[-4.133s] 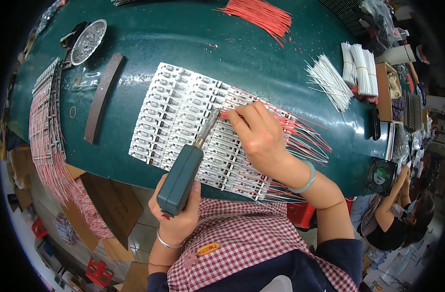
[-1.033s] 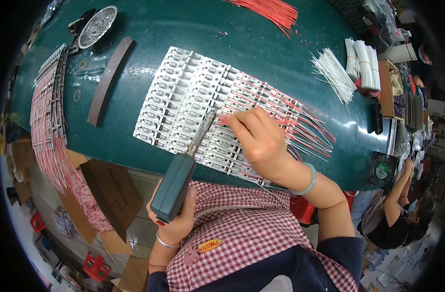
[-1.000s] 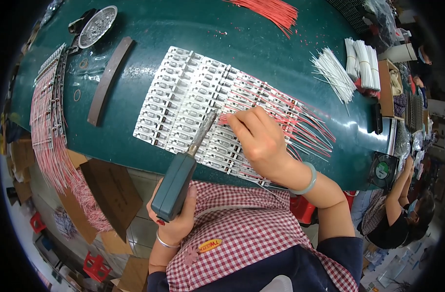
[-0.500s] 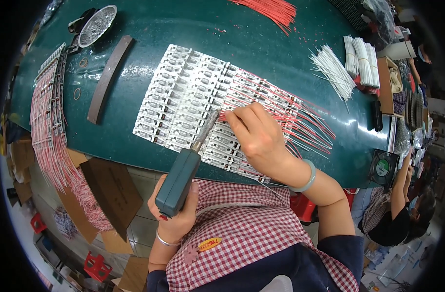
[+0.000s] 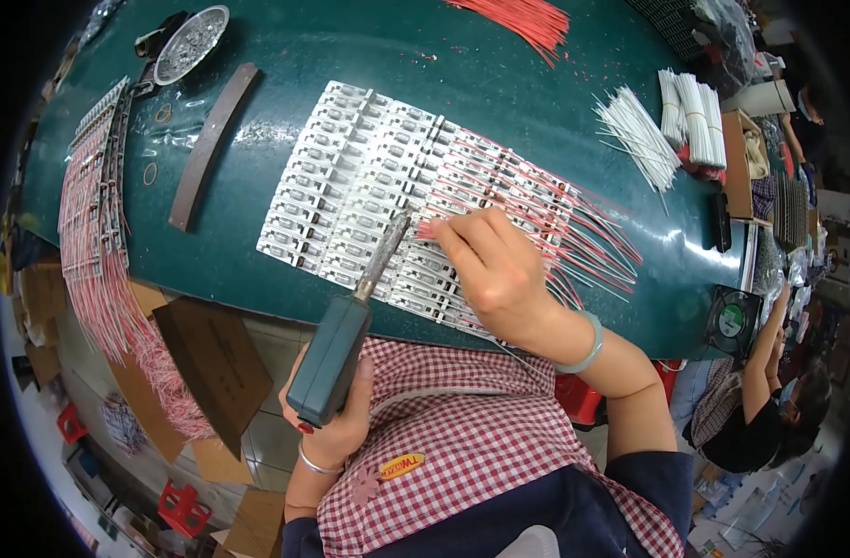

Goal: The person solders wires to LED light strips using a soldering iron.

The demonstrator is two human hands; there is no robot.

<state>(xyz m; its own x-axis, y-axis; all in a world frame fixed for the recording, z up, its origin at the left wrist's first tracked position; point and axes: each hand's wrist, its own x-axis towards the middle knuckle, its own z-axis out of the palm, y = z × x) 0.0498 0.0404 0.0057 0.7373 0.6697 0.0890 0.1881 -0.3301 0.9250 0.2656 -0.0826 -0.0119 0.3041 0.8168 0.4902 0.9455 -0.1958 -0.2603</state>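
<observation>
My left hand [image 5: 336, 418] is wrapped round the green handle of a soldering iron [image 5: 332, 349]. Its metal shaft points up and to the right, the tip over a panel of white plastic parts [image 5: 350, 177] set in rows. Close to that tip, my right hand [image 5: 504, 274] pinches red wires [image 5: 428, 229] between thumb and fingers. How many wires it holds cannot be made out. Red and white wires [image 5: 597, 237] are laid along the right rows of the panel and fan out past its edge. The left rows carry no wires.
A brown curved strip [image 5: 211, 149] and a metal dish [image 5: 191, 45] lie to the left. Wired panels [image 5: 97, 186] hang over the table's left edge. Red wires [image 5: 522, 23] lie at the back, white wire bundles [image 5: 690, 116] at the right, near a small fan [image 5: 732, 319]. Another person sits farther right.
The soldering iron has drawn back slightly down and left from the red wires, showing more of its tip. My right hand stays almost in place, still pinching.
</observation>
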